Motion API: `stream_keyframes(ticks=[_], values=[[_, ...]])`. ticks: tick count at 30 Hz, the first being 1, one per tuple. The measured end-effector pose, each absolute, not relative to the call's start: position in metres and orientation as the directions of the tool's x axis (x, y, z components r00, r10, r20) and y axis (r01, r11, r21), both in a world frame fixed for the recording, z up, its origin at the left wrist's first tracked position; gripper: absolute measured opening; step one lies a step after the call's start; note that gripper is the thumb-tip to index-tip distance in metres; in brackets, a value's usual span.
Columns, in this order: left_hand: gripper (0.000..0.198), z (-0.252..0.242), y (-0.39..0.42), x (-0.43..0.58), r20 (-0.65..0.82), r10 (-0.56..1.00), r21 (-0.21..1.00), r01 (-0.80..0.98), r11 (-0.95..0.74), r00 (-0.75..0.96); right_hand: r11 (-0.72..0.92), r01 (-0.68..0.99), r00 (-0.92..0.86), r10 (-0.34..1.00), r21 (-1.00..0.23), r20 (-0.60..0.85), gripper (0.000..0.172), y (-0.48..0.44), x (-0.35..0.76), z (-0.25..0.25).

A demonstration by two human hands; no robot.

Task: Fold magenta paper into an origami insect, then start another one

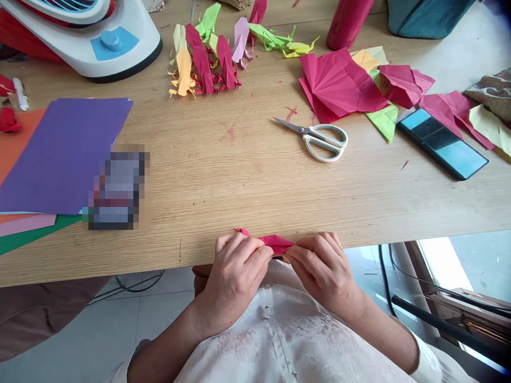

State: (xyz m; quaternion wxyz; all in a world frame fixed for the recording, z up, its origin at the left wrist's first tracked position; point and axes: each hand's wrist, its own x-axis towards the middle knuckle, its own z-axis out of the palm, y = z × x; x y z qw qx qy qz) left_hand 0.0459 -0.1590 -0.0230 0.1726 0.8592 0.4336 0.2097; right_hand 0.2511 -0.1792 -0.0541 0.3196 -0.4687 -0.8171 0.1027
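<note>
At the near edge of the wooden table (247, 175), both my hands pinch a small folded piece of magenta paper (275, 242). My left hand (235, 276) grips its left end with curled fingers. My right hand (323, 268) grips its right end, thumb and fingers pressed together. Most of the paper is hidden between my fingers; only a pointed tip and a narrow strip show.
White-handled scissors (319, 139) lie mid-table. Several folded paper figures (211, 53) are grouped at the back. Creased magenta and yellow sheets (343, 85) and a phone (443, 143) sit at the right. A stack of coloured paper (59, 154) lies at the left, a white appliance (91, 32) behind it.
</note>
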Motion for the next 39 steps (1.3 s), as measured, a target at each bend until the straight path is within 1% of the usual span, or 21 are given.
stream_keyframes(ticks=[4, 7, 13, 16, 21, 26, 30, 35, 39], values=[[0.013, -0.022, -0.158, 0.048, 0.235, 0.809, 0.453, 0.676, -0.581, 0.538, 0.539, 0.728, -0.373, 0.829, -0.422, 0.416, 0.013, -0.176, 0.249, -0.051], [0.012, -0.022, -0.158, 0.047, 0.241, 0.802, 0.432, 0.679, -0.593, 0.547, 0.530, 0.738, -0.382, 0.838, -0.418, 0.390, 0.011, -0.174, 0.249, -0.050], [0.018, -0.025, -0.159, 0.046, 0.278, 0.779, 0.394, 0.673, -0.626, 0.562, 0.512, 0.759, -0.407, 0.855, -0.402, 0.321, 0.012, -0.172, 0.246, -0.049], [0.017, -0.023, -0.158, 0.047, 0.266, 0.788, 0.387, 0.687, -0.615, 0.556, 0.500, 0.766, -0.392, 0.861, -0.405, 0.323, 0.008, -0.171, 0.244, -0.049], [0.013, -0.019, -0.156, 0.051, 0.220, 0.818, 0.392, 0.719, -0.573, 0.532, 0.483, 0.759, -0.349, 0.868, -0.435, 0.354, 0.001, -0.174, 0.255, -0.050], [0.015, -0.019, -0.155, 0.052, 0.207, 0.825, 0.404, 0.722, -0.562, 0.526, 0.463, 0.732, -0.292, 0.876, -0.500, 0.383, 0.008, -0.180, 0.269, -0.052], [0.014, -0.020, -0.155, 0.051, 0.220, 0.819, 0.386, 0.724, -0.572, 0.530, 0.420, 0.744, -0.254, 0.897, -0.519, 0.362, 0.008, -0.180, 0.264, -0.050], [0.012, -0.021, -0.154, 0.051, 0.210, 0.823, 0.389, 0.727, -0.566, 0.528, 0.404, 0.763, -0.265, 0.908, -0.505, 0.325, 0.003, -0.174, 0.254, -0.046], [0.012, -0.021, -0.155, 0.051, 0.206, 0.831, 0.397, 0.732, -0.554, 0.517, 0.386, 0.762, -0.263, 0.918, -0.521, 0.295, 0.009, -0.172, 0.253, -0.043]])
